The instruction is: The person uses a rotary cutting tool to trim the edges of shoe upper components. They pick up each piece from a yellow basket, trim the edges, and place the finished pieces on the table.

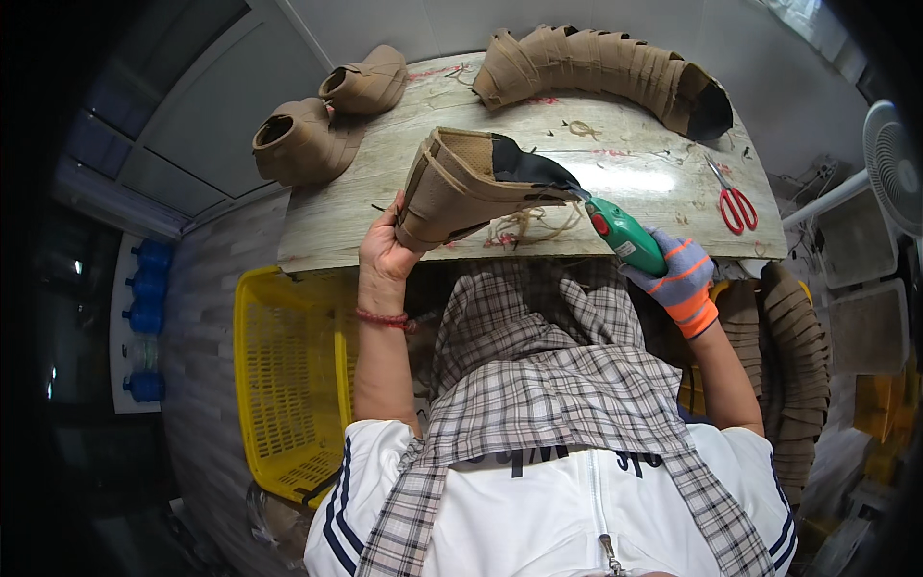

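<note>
Gripping a tan suede-like ankle boot upper with a black lining (476,183), the bare left hand (385,252) tilts it sole-side toward the person and props it over the near edge of the pale wood-grain surface (615,178), apparently so the open collar faces the tool coming in from three o'clock. The left fingers are clamped on the boot's lower heel end, thumb showing along its side; the wrist, with a red cord bracelet (385,318), is bent back and the forearm rises almost straight from six o'clock.

The right hand (678,279), in a grey knit glove with orange bands, is wrapped tight round a green handheld tool with a red button (625,236). Its tip meets the black collar edge of the boot, seemingly at a seam. The right forearm comes up from five o'clock, elbow out, the wrist angled inward toward ten o'clock.

Loose tan threads (524,223) lie on the surface just under the boot. At twelve o'clock curves a long row of stacked tan uppers (601,67); at ten o'clock sit two more tan boots (327,120). Red-handled scissors (735,202) lie at two o'clock, well apart. A yellow plastic crate (284,385) stands at eight o'clock, below the surface.
</note>
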### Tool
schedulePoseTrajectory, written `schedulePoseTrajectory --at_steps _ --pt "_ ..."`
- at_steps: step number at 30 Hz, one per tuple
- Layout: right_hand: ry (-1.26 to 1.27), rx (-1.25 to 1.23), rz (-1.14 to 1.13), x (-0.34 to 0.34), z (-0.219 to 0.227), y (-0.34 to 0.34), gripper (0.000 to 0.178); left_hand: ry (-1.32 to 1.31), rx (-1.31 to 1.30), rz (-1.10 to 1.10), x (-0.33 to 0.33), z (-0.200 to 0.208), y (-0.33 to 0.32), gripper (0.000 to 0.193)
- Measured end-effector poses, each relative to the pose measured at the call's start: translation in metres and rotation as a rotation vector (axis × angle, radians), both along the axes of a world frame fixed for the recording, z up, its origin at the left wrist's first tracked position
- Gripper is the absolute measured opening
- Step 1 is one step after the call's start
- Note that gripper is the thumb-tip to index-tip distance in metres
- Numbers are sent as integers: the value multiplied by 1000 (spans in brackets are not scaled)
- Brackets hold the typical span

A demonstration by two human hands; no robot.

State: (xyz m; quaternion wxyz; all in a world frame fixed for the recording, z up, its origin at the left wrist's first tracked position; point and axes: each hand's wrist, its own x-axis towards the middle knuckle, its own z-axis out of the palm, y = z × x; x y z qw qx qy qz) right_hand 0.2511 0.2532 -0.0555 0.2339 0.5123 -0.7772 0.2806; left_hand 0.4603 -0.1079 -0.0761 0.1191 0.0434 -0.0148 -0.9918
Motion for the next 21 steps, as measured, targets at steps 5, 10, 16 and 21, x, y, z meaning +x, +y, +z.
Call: schedulePoseTrajectory --at_steps 5,10,16,21 --pt "9 -36 14 -2 -4 12 59 -108 145 22 -4 -4 6 32" --pt "-7 -47 60 0 -2 14 60 -82 179 -29 -9 -8 14 33" --pt "0 -66 103 1 -1 15 60 -70 174 -60 -16 -8 27 33" --pt "33 -57 122 4 3 11 61 -105 160 -55 -20 -9 31 33"
